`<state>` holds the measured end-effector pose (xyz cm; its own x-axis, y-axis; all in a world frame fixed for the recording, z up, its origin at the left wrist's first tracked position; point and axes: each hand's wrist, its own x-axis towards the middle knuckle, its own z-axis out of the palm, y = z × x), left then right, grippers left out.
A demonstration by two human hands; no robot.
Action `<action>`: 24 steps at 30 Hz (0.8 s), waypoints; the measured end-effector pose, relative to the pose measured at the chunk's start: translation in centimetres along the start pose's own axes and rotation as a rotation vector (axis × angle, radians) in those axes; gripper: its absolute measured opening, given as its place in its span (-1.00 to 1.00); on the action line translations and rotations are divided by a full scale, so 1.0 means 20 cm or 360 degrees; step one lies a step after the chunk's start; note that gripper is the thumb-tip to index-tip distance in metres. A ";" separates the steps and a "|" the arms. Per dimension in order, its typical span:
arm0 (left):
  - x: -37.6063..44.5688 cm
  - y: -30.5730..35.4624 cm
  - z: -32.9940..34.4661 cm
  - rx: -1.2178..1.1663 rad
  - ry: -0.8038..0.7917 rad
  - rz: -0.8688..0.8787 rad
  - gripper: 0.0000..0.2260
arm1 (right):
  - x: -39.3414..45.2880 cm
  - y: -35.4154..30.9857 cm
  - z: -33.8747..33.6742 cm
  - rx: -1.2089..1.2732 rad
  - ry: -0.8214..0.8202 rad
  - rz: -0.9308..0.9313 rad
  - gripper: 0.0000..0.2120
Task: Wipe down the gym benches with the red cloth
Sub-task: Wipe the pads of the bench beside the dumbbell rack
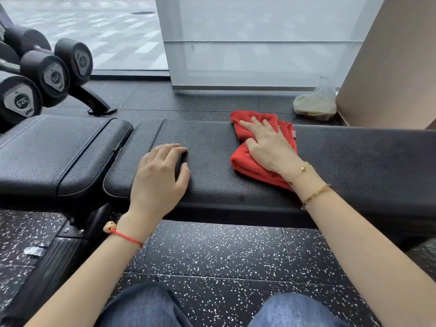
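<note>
Head view: one frame, looking down over a black padded gym bench (354,161), the tabletop here.
Writing: dumbbells (54,74) at left carry end-cap numbers, too blurred to read.
Red cloth (247,159): bunched on the bench pad, long axis running from the near edge toward the far edge.
Right hand (269,147): flat on the cloth, fingers straight and spread, pressing it down.
Left hand (160,175): rests on the pad left of the cloth, fingers loosely bent, holding nothing.
Second pad (54,149): just left, tilted.

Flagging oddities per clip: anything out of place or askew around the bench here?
One thing: a knotted clear plastic bag with brownish contents sits on the floor behind the bench, against the wall. The red cloth is bunched under the right hand, as wiping would leave it.
</note>
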<state>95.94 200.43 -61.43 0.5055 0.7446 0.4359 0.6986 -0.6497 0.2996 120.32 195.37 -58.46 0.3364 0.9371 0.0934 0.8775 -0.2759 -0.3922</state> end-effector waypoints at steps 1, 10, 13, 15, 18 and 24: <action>0.00 0.01 0.00 0.0000 -0.0007 -0.0005 -0.65 | 0.02 -0.04 0.02 0.0001 -0.0021 -0.0025 -0.49; 0.03 0.04 -0.03 -0.0070 -0.0043 -0.0017 -0.63 | -0.33 -0.04 0.03 0.0069 -0.0064 -0.0428 -0.46; 0.05 0.09 -0.01 -0.0129 -0.0045 0.0032 -0.67 | -0.37 0.10 -0.04 0.0072 -0.0021 -0.0299 -0.47; 0.06 0.16 0.02 -0.0134 -0.0064 0.0085 -0.72 | -0.34 0.20 -0.09 0.0096 0.0012 -0.0150 -0.48; 0.09 0.27 0.07 -0.0144 -0.0114 0.0134 -0.70 | -0.23 0.29 -0.15 0.0048 0.0062 0.0101 -0.50; 0.10 0.41 0.13 -0.0079 -0.0215 0.0244 -0.67 | -0.14 0.28 -0.14 0.0010 -0.0010 0.0015 -0.49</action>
<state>104.03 196.90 -60.39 0.6697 0.6481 0.3627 0.5843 -0.7612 0.2813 125.38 190.63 -58.33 0.3423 0.9358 0.0842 0.8723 -0.2832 -0.3986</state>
